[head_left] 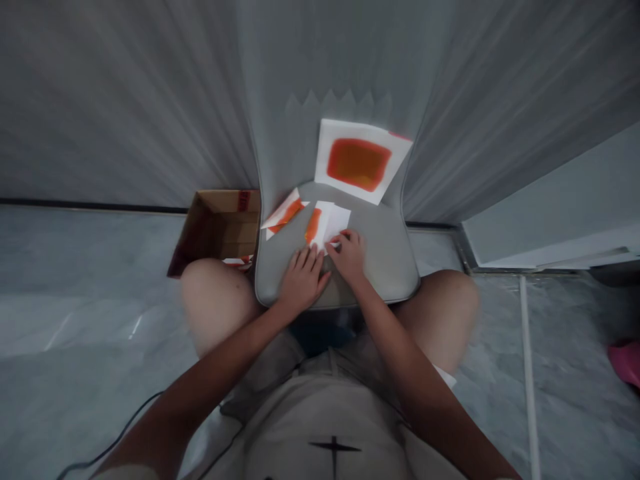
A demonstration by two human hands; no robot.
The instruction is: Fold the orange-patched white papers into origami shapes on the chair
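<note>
A folded white paper with an orange side (326,224) lies on the seat of a grey chair (390,260) in front of me. My left hand (301,280) lies flat on the seat with fingers stretched, its fingertips at the paper's near edge. My right hand (349,255) presses curled fingers onto the paper's near corner. A second folded orange-and-white piece (283,213) lies at the seat's left. A white sheet with an orange square (360,161) leans against the chair back.
An open cardboard box (216,230) stands on the floor left of the chair, beside my left knee (213,300). Grey curtains hang behind. A pink object (626,362) sits at the far right edge. A cable (117,440) runs over the floor at lower left.
</note>
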